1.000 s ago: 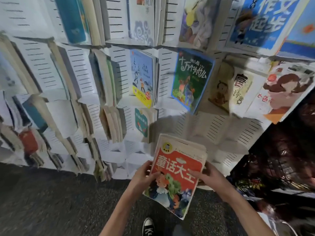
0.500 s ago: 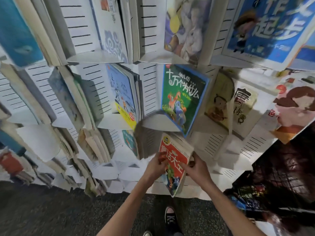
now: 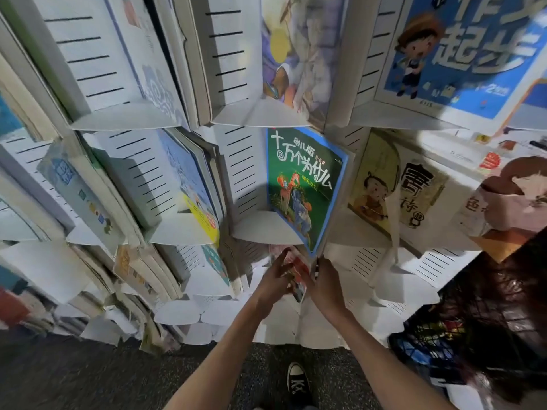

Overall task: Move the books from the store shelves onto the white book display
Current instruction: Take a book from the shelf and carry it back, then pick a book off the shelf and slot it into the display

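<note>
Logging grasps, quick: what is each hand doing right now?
Left hand: holds the red picture book by its left edge.
Right hand: holds the same book's right edge.

Green blue-bordered book (image 3: 305, 184), slotted white display (image 3: 242, 173), black-and-white sneaker (image 3: 298, 383)

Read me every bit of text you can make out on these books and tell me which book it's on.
"十万个为什么", "幼儿版": green book.
"起步": blue book, top right; the line above is cut off.
"唐诗": beige book.
"色": pink book, partly cut off.
Red book held by left hand and right hand: unreadable.
</note>
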The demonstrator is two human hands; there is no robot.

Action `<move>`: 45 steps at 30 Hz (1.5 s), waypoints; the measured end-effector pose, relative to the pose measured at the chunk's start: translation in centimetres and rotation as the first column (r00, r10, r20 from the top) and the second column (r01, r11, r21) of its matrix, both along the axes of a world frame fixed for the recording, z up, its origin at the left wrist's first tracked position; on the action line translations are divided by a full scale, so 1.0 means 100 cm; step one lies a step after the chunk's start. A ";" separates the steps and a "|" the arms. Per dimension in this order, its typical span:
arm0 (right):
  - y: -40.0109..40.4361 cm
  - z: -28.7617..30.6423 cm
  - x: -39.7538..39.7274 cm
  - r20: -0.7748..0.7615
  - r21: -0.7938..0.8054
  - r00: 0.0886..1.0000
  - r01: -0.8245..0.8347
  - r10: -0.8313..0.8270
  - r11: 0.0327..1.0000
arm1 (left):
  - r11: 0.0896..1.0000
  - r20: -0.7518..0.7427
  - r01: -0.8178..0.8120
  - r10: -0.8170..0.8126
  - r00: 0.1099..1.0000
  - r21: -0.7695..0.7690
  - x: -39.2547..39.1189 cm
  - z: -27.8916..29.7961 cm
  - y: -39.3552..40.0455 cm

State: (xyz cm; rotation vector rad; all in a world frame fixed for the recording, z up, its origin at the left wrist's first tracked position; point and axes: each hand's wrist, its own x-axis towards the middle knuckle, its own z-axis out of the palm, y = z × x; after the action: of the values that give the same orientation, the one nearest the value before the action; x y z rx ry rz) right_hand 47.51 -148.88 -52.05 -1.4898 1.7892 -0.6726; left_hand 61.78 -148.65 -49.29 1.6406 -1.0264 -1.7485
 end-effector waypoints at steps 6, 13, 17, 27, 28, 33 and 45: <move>-0.006 -0.003 -0.023 -0.029 0.068 0.997 -0.064 0.066 0.996 | 0.998 0.034 0.055 -0.054 0.998 -0.019 -0.006 0.004 -0.005; 0.005 0.001 -0.037 0.023 0.097 0.998 -0.065 0.063 0.993 | 0.995 0.233 0.080 -0.065 0.970 -0.057 0.002 -0.003 -0.008; 0.015 0.005 -0.046 0.012 0.129 0.996 -0.085 0.084 0.988 | 0.979 0.408 0.194 -0.152 0.900 -0.065 0.008 -0.023 -0.011; 0.112 0.050 -0.077 -0.179 0.098 0.984 0.016 0.001 0.995 | 0.664 0.800 0.745 -0.415 0.433 -0.059 0.002 0.040 0.034; 0.130 0.058 -0.082 -0.225 0.099 0.974 0.039 -0.016 0.994 | 0.610 0.821 0.790 -0.419 0.388 -0.062 -0.001 0.049 0.043; 0.235 0.099 -0.107 -0.336 0.058 0.915 0.258 -0.224 0.965 | 0.460 0.792 0.881 -0.494 0.359 -0.112 -0.041 0.051 0.086; 0.607 0.149 -0.137 -0.611 0.059 0.577 0.716 -0.542 0.695 | -0.337 0.889 0.922 -0.457 0.018 -0.191 -0.210 0.102 0.339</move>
State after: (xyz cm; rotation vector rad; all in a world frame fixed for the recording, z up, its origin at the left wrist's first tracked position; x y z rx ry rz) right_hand 33.79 -88.16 -37.12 -0.8150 2.8090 -0.2475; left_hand 40.76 -114.75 -39.09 0.3160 -3.2400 -0.6065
